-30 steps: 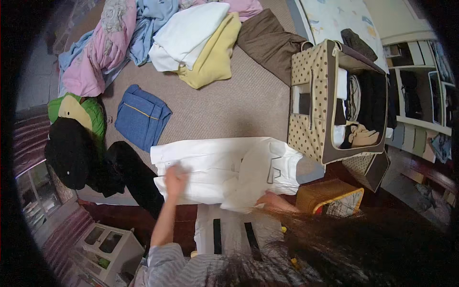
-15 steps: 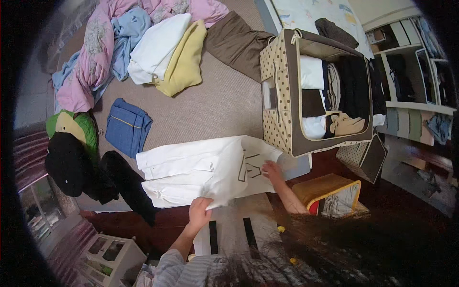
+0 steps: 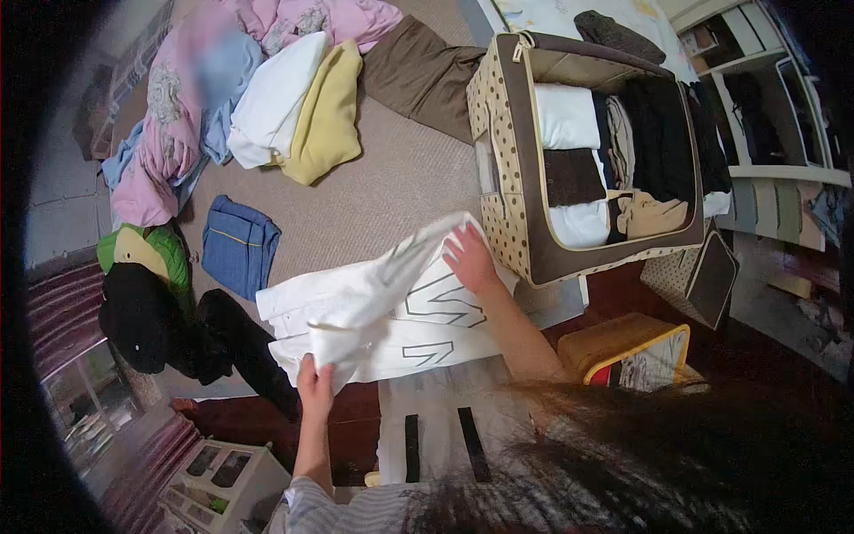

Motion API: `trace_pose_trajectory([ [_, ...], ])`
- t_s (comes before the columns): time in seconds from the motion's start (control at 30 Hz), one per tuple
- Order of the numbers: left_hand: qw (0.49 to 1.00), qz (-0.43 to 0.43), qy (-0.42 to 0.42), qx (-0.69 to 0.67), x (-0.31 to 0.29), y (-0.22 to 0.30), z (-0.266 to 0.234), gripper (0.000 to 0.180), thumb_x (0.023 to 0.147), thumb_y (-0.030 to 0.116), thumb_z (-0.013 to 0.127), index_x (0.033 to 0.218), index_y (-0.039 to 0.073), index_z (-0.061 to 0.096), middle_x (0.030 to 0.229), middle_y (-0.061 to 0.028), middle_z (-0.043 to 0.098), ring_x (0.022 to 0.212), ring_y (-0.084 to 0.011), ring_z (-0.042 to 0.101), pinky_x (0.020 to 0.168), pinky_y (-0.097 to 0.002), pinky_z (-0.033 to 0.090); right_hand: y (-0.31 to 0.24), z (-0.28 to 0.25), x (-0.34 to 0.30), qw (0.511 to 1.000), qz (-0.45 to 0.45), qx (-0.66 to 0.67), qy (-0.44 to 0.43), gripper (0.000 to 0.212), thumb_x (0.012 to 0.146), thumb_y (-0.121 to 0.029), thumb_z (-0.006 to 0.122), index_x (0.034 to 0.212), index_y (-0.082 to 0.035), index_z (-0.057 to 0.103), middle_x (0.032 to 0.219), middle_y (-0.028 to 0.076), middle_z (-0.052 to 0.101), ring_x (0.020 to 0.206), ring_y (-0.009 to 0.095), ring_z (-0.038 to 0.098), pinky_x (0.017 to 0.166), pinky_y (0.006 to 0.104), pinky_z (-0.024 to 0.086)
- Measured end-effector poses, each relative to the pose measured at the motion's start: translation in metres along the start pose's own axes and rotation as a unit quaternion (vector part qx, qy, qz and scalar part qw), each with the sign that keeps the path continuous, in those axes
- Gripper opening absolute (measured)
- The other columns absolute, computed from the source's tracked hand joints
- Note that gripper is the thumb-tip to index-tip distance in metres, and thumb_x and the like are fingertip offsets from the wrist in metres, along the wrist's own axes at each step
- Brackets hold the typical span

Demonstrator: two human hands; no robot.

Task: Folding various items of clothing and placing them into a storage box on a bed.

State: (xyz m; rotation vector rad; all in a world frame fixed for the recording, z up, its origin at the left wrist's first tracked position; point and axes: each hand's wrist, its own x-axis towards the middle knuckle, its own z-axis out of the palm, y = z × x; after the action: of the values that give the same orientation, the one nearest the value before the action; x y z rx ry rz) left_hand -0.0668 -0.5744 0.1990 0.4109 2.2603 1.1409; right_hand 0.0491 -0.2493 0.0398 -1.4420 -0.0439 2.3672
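Note:
A white shirt (image 3: pixel 427 329) with a black outlined print lies folded lengthwise on the bed's near edge. Its upper layer is partly raised and bends over toward the left. My left hand (image 3: pixel 316 387) pinches a corner of that layer at the near side. At the far right edge, the fingers of my right hand (image 3: pixel 470 258) lie over the cloth and grip it; the thumb is hidden. Beyond the shirt's left end rest folded blue jeans (image 3: pixel 238 246). A black garment (image 3: pixel 236 334) lies left of the shirt.
A polka-dot storage box (image 3: pixel 503 160) with folded clothes stands at right on the bed (image 3: pixel 382 169). White (image 3: pixel 280 98), yellow (image 3: pixel 325 120) and brown clothes (image 3: pixel 418 80) lie farther back beside a pink quilt (image 3: pixel 165 133). A yellow-rimmed stool (image 3: pixel 623 347) stands right of my arm.
My left hand has moved left, carrying the shirt's near corner over. My right hand has gone from the print to the far edge, and the upper layer has lifted. The view has shifted slightly.

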Motion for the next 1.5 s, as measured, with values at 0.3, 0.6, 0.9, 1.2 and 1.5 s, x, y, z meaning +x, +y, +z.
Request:
trace_pose_trajectory([
  [0.3,0.937,0.163,-0.309,0.006,-0.068,-0.026,0.120,0.018,0.070,0.017,0.061,0.087,0.018,0.064,0.083,-0.0027,0.054,0.089,-0.0223,0.051,0.074,-0.0434,0.037,-0.009,-0.005,0.047,0.955,-0.104,-0.272,0.050,0.067,0.077,-0.029,0.063,0.131,-0.004,0.032,0.123,0.015,0.044,0.109,0.028,0.045,0.092,0.0391,0.037],
  [0.6,0.841,0.359,-0.341,0.217,-0.086,-0.016,0.177,0.021,0.075,0.019,0.056,0.096,0.020,0.059,0.108,-0.0004,0.051,0.114,-0.0212,0.043,0.095,-0.0580,0.024,-0.001,-0.120,0.010,0.840,-0.130,-0.517,0.104,0.037,0.083,-0.027,0.055,0.107,0.002,0.055,0.101,0.011,0.058,0.092,0.021,0.055,0.076,0.0325,0.044],
  [0.9,0.827,0.235,-0.432,0.272,-0.064,-0.028,0.123,0.019,0.078,0.017,0.054,0.097,0.013,0.053,0.107,-0.0037,0.054,0.108,-0.0236,0.048,0.095,-0.0516,0.030,0.000,-0.108,-0.019,0.572,-0.112,-0.812,-0.038,0.029,0.077,-0.021,0.058,0.090,0.004,0.062,0.078,0.013,0.064,0.069,0.019,0.060,0.064,0.0317,0.046],
  [1.2,0.856,0.199,-0.347,0.328,-0.047,0.003,0.058,0.016,0.080,0.019,0.054,0.093,0.010,0.053,0.097,-0.0054,0.057,0.103,-0.0239,0.051,0.097,-0.0487,0.028,0.025,-0.139,-0.039,0.759,0.138,-0.636,0.011,0.026,0.075,-0.020,0.065,0.091,0.000,0.060,0.075,0.007,0.061,0.059,0.016,0.058,0.054,0.0329,0.046],
  [1.5,0.824,0.199,-0.388,0.361,-0.063,-0.029,0.032,0.018,0.077,0.021,0.057,0.094,0.015,0.057,0.104,-0.0008,0.053,0.112,-0.0220,0.045,0.095,-0.0611,0.025,-0.007,-0.080,-0.020,0.923,0.045,-0.380,0.033,0.033,0.082,-0.021,0.059,0.109,-0.002,0.053,0.104,0.007,0.057,0.097,0.019,0.054,0.086,0.0328,0.042],
])
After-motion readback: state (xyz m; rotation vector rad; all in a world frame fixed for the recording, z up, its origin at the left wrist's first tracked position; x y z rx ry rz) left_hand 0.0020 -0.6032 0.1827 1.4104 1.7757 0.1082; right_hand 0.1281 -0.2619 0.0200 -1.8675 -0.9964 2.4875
